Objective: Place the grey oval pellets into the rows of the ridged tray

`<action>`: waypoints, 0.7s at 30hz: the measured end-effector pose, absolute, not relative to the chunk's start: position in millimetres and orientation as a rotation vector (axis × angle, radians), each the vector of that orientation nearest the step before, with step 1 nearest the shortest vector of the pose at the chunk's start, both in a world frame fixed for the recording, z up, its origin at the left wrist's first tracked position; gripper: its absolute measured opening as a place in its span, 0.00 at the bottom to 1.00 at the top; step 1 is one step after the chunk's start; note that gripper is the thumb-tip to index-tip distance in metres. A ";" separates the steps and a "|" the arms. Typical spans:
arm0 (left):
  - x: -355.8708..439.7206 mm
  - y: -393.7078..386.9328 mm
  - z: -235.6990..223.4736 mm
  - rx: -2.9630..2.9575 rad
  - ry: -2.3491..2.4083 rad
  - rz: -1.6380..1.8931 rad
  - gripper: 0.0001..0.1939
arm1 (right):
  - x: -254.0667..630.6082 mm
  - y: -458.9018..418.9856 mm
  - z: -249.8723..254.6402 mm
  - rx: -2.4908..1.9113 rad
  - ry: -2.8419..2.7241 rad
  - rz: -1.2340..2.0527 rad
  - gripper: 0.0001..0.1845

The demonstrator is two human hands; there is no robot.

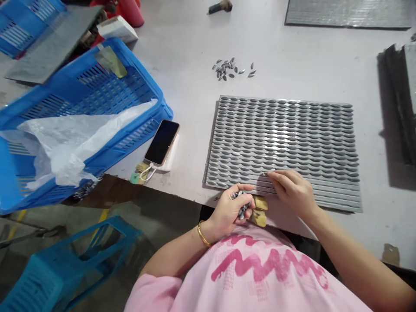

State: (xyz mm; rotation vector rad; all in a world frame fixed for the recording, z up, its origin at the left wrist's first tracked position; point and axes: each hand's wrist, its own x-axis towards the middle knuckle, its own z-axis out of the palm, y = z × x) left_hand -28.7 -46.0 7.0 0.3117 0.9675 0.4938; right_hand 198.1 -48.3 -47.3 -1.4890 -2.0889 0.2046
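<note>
My left hand [232,208] is curled around a clutch of small grey oval pieces [242,210], pointed at both ends, just in front of the board's near edge. A grey ridged board [338,200] lies flat on the table, covered in rows of the same oval pieces [279,125]. Along its near side, several ridges show bare to the right. My right hand [292,190] rests over these near ridges, thumb and fingertips pinched together at the board. Whatever is between those fingertips is too small to make out.
Loose oval pieces [225,68] lie beyond the board. To the left are a phone [162,142] with a white cable and a blue basket [156,93] holding a plastic bag [68,143]. Dark stacked slabs [398,99] stand right. A blue stool [42,277] is below the table.
</note>
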 end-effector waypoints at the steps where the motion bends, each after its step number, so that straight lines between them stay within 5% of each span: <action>1: -28.4 -46.3 7.0 0.305 0.950 0.492 0.18 | 199.8 -46.3 -47.1 -1.487 -2.115 0.190 0.15; 12: -19.1 -43.3 1.6 0.238 0.900 0.461 0.19 | 204.0 -35.9 -37.8 -1.567 -2.362 -0.041 0.11; 17: -18.5 -39.7 5.2 0.220 0.929 0.479 0.20 | 204.8 -32.3 -30.6 -1.567 -2.289 0.095 0.10; 21: -16.9 -39.8 5.3 0.251 0.967 0.538 0.19 | 193.1 -47.4 -12.3 -1.550 -1.967 0.555 0.08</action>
